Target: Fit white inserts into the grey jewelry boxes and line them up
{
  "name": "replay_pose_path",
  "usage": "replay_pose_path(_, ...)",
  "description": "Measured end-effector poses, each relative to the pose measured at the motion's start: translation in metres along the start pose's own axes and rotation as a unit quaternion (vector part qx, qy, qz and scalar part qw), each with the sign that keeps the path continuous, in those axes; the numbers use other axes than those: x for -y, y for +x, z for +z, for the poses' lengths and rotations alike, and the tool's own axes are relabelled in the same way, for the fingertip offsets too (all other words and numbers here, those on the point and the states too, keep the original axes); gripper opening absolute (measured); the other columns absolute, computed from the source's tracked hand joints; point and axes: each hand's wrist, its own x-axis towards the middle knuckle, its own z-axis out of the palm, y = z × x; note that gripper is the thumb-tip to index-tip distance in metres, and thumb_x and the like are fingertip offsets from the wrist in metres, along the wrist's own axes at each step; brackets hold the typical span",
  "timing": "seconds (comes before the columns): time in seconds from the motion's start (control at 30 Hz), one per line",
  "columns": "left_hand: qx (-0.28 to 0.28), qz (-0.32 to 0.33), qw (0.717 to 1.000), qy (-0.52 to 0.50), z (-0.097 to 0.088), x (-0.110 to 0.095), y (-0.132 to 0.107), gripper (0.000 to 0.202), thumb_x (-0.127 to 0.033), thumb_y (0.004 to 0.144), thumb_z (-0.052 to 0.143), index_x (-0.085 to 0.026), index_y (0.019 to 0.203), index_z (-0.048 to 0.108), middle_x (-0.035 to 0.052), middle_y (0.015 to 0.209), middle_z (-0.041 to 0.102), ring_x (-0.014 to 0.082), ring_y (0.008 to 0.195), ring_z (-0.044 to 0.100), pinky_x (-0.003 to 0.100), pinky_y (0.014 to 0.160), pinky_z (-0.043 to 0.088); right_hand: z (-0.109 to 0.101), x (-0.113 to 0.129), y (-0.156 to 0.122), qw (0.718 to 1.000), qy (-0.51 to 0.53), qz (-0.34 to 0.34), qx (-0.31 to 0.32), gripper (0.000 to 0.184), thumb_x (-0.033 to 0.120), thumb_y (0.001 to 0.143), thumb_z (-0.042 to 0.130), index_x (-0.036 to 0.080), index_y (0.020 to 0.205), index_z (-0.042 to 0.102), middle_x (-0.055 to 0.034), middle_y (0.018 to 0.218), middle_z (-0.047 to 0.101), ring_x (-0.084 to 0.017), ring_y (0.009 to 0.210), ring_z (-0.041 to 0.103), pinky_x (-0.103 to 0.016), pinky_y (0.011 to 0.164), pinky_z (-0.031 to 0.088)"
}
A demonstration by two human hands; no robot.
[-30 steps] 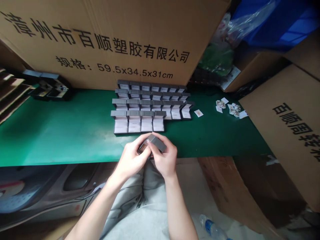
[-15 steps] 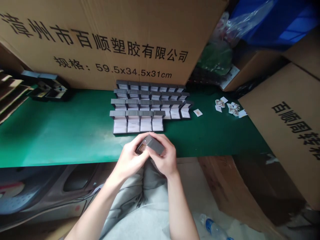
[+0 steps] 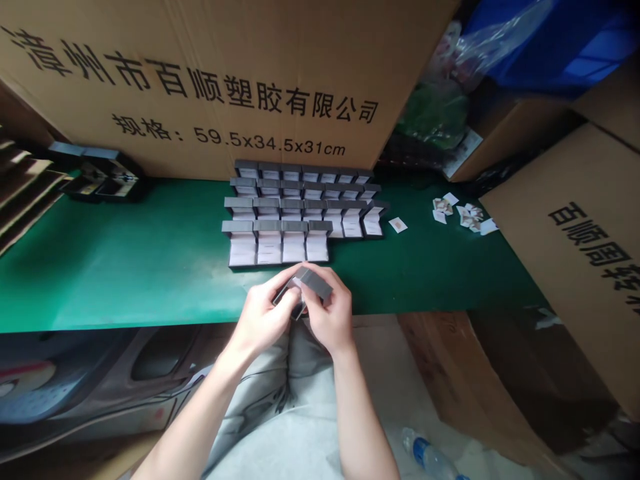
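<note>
The left hand (image 3: 265,313) and right hand (image 3: 334,310) together grip a small grey box (image 3: 316,283), lid raised, by the green table's (image 3: 125,267) near edge; rows of open boxes (image 3: 294,248) stand just beyond, before a large carton (image 3: 200,40). One card (image 3: 398,225) lies beside them; more cards (image 3: 470,217) lie farther right.

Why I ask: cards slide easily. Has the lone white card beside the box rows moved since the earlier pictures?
No: the white card lies right of the rightmost open box, with no visible shift against the lettered carton.
</note>
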Motion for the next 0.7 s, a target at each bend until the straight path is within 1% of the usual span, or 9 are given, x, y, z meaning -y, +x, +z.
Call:
replay_pose_path(0.07, 0.003, -0.01, 1.0, -0.019, 0.001, 0.003, 0.0, 0.051, -0.036, 0.093, 0.059, -0.015, 0.137, 0.074, 0.0072, 0.112, 0.082, 0.0263, 0.099, 0.075, 0.033, 0.087, 0.062, 0.001, 0.0, -0.001, 1.0, 0.001, 0.012, -0.01, 0.025, 0.024, 0.098, 0.067, 0.025, 0.122, 0.075, -0.0067, 0.117, 0.079, -0.022, 0.11, 0.075, -0.034, 0.099, 0.06)
replay_pose_path(0.17, 0.002, -0.027, 0.999, -0.034, 0.001, 0.003, -0.001, 0.055, -0.034, 0.09, 0.06, -0.012, 0.139, 0.074, 0.0057, 0.1, 0.082, 0.0226, 0.083, 0.071, 0.031, 0.078, 0.06, 0.002, 0.001, -0.001, 0.999, 0.008, 0.033, -0.012, 0.024, 0.024, 0.097, 0.068, 0.024, 0.119, 0.076, -0.0063, 0.114, 0.079, -0.023, 0.109, 0.075, -0.034, 0.098, 0.059)
replay_pose_path(0.27, -0.007, -0.037, 0.999, -0.019, 0.001, -0.001, -0.001, 0.058, -0.035, 0.087, 0.061, -0.011, 0.137, 0.075, 0.0044, 0.089, 0.079, 0.0195, 0.073, 0.064, 0.028, 0.069, 0.055, 0.002, 0.004, 0.0, 0.998, 0.028, 0.05, -0.011, 0.022, 0.023, 0.096, 0.068, 0.024, 0.117, 0.075, -0.0058, 0.113, 0.079, -0.023, 0.107, 0.075, -0.033, 0.095, 0.06)
replay_pose_path(0.37, -0.005, -0.028, 1.0, 0.001, 0.001, -0.005, -0.002, 0.059, -0.036, 0.086, 0.059, -0.01, 0.137, 0.076, 0.0036, 0.083, 0.076, 0.018, 0.069, 0.059, 0.027, 0.064, 0.05, 0.001, 0.007, 0.002, 0.996, 0.058, 0.065, -0.012, 0.02, 0.024, 0.094, 0.069, 0.023, 0.113, 0.075, -0.005, 0.111, 0.08, -0.022, 0.103, 0.076, -0.033, 0.092, 0.061)
replay_pose_path(0.6, 0.019, -0.019, 1.0, 0.015, 0.001, -0.002, -0.002, 0.059, -0.035, 0.089, 0.057, -0.012, 0.142, 0.072, 0.0022, 0.081, 0.075, 0.0163, 0.066, 0.056, 0.027, 0.064, 0.048, 0.002, 0.01, 0.0, 0.992, 0.076, 0.091, -0.031, 0.018, 0.027, 0.092, 0.068, 0.022, 0.109, 0.073, -0.0032, 0.107, 0.079, -0.02, 0.098, 0.074, -0.031, 0.089, 0.06)
replay_pose_path(0.7, 0.04, -0.026, 0.999, 0.007, -0.002, -0.002, 0.0, 0.063, -0.041, 0.089, 0.062, -0.012, 0.145, 0.07, 0.0054, 0.093, 0.08, 0.0187, 0.07, 0.061, 0.03, 0.068, 0.052, 0.001, 0.01, 0.001, 0.989, 0.078, 0.12, -0.035, 0.018, 0.03, 0.092, 0.068, 0.021, 0.107, 0.073, -0.0028, 0.104, 0.079, -0.02, 0.096, 0.073, -0.031, 0.087, 0.06)
